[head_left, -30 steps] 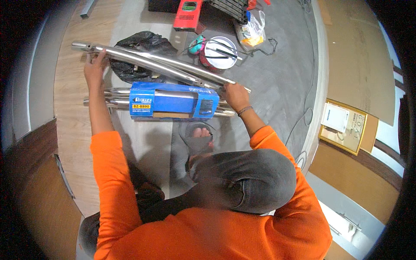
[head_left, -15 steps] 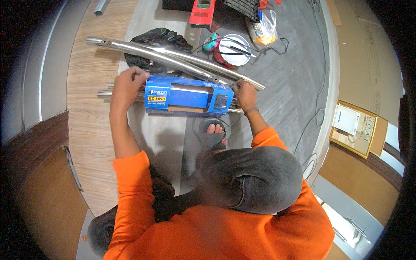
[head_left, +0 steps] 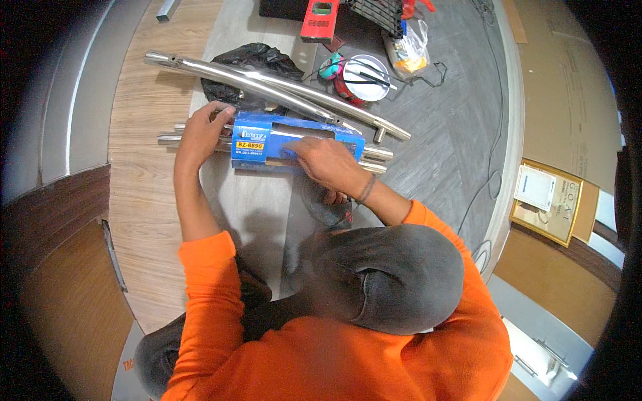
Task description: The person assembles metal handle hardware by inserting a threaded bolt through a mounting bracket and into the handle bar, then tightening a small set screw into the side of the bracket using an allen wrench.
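A long blue cardboard box with a cut-out window lies across the metal tubes in front of me. My left hand is at the box's left end, its thumb and fingers curled around the edge there. Over the window lies my right hand, palm down, with its fingers bent against the box's front. Its fingertips are partly hidden, and what lies inside the box is hard to make out. Just beyond the box, two shiny steel tubes cross each other on the floor.
Behind the tubes sits a crumpled black plastic bag. Farther right are a white round lid or tub with dark sticks on it, a filled clear plastic bag and a red spirit level. A cable runs along the right side.
My right hand has left the box's right end and moved left onto its window. The left hand stays at the left end. Tube ends now show past the box's right end.
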The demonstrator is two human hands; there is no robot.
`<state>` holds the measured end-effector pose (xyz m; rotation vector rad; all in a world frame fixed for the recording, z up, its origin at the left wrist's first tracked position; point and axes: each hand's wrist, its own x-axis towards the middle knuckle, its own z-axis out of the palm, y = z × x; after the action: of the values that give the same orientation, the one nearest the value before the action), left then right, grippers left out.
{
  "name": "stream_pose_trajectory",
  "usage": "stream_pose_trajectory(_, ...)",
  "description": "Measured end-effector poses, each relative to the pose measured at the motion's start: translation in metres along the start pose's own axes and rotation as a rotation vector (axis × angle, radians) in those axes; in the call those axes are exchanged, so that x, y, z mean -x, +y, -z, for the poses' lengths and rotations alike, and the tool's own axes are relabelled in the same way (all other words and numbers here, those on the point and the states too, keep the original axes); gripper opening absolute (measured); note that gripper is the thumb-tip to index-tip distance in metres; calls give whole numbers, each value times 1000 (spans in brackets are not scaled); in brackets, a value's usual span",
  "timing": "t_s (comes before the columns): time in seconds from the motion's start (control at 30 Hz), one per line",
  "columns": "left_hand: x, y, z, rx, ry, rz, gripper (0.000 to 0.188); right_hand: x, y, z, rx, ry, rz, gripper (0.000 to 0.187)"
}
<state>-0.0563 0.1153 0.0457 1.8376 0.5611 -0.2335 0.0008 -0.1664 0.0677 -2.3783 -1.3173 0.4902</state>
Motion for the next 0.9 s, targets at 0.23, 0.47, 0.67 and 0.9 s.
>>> stream_pose_trajectory(0.23,18,6,8,31,73,-31,34,-37,-8,-24,210,-9,-78,22)
stream_pose_trajectory(0.47,25,-1,15,-2,78,-84,36,-37,2,-40,198,44,-95,27)
stream_pose_trajectory(0.67,29,16,11,137,110,-217,32,-31,0,-30,201,58,-57,23)
stream_pose_trajectory(0.9,42,67,-13,392,-25,-285,35,-17,-20,61,-120,334,-179,15)
